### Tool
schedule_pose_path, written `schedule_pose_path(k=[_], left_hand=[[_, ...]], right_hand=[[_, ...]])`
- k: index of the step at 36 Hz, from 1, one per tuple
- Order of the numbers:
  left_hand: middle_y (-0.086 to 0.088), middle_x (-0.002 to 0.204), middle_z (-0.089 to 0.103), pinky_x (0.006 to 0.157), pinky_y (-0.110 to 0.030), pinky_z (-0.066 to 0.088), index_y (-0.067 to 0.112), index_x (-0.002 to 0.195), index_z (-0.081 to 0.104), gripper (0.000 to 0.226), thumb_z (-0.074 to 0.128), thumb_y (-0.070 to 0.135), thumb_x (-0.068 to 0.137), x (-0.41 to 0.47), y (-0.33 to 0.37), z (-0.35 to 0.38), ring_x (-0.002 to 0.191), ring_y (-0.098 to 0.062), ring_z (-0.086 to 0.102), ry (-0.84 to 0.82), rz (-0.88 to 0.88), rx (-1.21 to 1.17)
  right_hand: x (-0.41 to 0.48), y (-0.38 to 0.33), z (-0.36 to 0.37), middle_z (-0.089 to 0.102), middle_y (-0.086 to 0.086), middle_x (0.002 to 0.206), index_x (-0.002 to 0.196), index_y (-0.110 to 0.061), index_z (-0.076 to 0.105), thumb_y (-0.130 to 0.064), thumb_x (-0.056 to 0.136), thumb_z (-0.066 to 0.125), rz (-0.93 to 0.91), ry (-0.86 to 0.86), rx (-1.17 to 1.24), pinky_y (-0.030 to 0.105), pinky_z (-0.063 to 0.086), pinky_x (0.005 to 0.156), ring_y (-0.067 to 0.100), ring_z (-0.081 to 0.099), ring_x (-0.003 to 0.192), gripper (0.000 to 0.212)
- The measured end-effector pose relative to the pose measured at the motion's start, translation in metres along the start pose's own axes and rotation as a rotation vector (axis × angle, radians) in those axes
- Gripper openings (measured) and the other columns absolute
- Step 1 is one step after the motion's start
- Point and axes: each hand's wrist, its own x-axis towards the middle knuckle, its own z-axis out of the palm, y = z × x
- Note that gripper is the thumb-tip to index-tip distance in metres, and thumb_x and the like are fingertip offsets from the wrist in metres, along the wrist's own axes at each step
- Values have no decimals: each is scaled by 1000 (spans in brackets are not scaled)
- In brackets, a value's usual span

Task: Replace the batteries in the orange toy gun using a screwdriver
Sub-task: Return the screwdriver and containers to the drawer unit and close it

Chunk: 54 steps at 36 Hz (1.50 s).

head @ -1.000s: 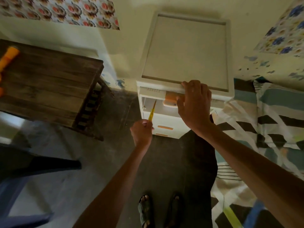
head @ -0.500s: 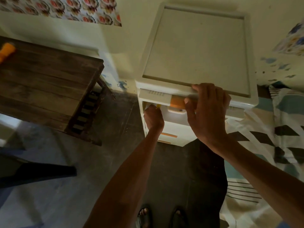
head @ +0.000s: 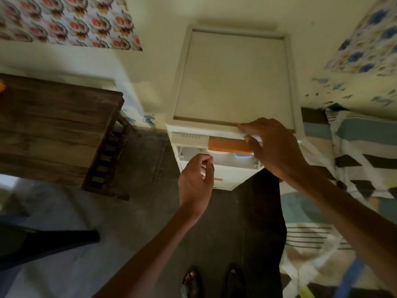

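Observation:
A sliver of the orange toy gun (head: 2, 88) shows at the left edge, lying on the dark wooden table (head: 53, 125). Ahead stands a white plastic drawer cabinet (head: 234, 78) with its top drawer (head: 191, 153) slightly open. A small yellow bit of the screwdriver (head: 201, 150) shows inside that drawer; the rest is hidden. My left hand (head: 196, 179) hovers just in front of the drawer, fingers loosely curled, nothing visible in it. My right hand (head: 275, 149) has its fingers on the cabinet's top front edge and its thumb against the drawer's orange handle (head: 225, 144).
A bed with a striped blanket (head: 354, 151) is on the right. A dark chair part (head: 49, 239) lies low on the left. My sandalled feet (head: 191, 282) stand on the grey floor. Lower drawers with orange handles (head: 218, 180) sit below my left hand.
My left hand carried the yellow screwdriver into the top drawer, let it go and drew back. The drawer stands less far out. The camera moved closer to the cabinet.

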Motion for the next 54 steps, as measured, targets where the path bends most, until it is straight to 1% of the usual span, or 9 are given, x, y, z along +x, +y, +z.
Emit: schedule_pose_path(k=[3, 5, 12, 22, 28, 35, 45, 49, 54], left_hand=[[-2, 98, 67, 82, -18, 50, 9, 99, 67, 9, 63, 11, 91, 1, 29, -28, 91, -10, 60, 34, 425, 86], [-6, 109, 66, 91, -25, 48, 9, 107, 66, 16, 62, 14, 92, 14, 36, -33, 103, -15, 58, -47, 518, 207], [-6, 125, 61, 105, -34, 42, 13, 125, 57, 36, 63, 22, 91, 46, 45, -19, 120, -21, 56, -307, 487, 425], [1, 98, 70, 91, -36, 49, 17, 94, 71, 11, 69, 25, 86, 33, 61, -33, 93, -13, 64, -456, 335, 438], [7, 90, 70, 79, -17, 44, 21, 88, 71, 12, 72, 32, 83, -25, 65, -69, 77, -2, 60, -720, 233, 473], [5, 96, 67, 83, -27, 49, 20, 93, 67, 13, 70, 30, 84, -50, 43, -53, 91, -12, 63, -746, 191, 531], [-15, 142, 45, 93, -38, 53, 6, 136, 45, 51, 59, 0, 87, -3, -44, 36, 120, -25, 55, -796, 315, 763], [-17, 151, 34, 92, -44, 51, 7, 148, 25, 71, 63, 20, 89, 29, -51, 57, 119, -32, 55, -815, 240, 766], [-10, 158, 22, 111, -46, 30, 12, 153, 12, 84, 59, 41, 90, 33, -68, 64, 138, -27, 36, -785, 330, 874]], right_hand=[[-2, 7, -9, 65, 1, 120, 128, -23, 62, -21, 94, 59, 20, -24, -13, 31, 43, 91, 21, 57, 111, 33], [-1, 9, -9, 66, 1, 121, 128, -22, 62, -18, 94, 60, 14, -34, 0, 26, 41, 90, 20, 58, 111, 35], [-1, 15, -11, 68, 3, 119, 127, -18, 64, -10, 91, 63, 17, -24, 77, 28, 46, 97, 19, 62, 109, 36], [-3, 13, -13, 68, 7, 121, 127, -18, 63, -7, 91, 62, 36, -15, 85, 33, 47, 95, 23, 63, 109, 38], [-5, 12, -10, 66, 4, 124, 127, -20, 64, -3, 90, 60, 62, -7, 99, 40, 48, 100, 23, 59, 118, 41], [-13, 12, -1, 66, 0, 125, 126, -20, 64, -7, 88, 64, 47, 107, 172, 34, 45, 100, 19, 57, 119, 40], [-29, 22, 29, 48, 10, 139, 143, -11, 38, -23, 62, 89, -136, 127, -262, 38, 36, 109, 28, 45, 126, 96], [-29, 28, 41, 44, 13, 141, 147, -10, 33, -30, 64, 87, -170, 207, -355, 43, 32, 111, 30, 40, 128, 101], [-26, 44, 58, 40, 18, 144, 150, -10, 26, -37, 63, 86, -239, 224, -462, 48, 25, 114, 34, 37, 131, 109]])
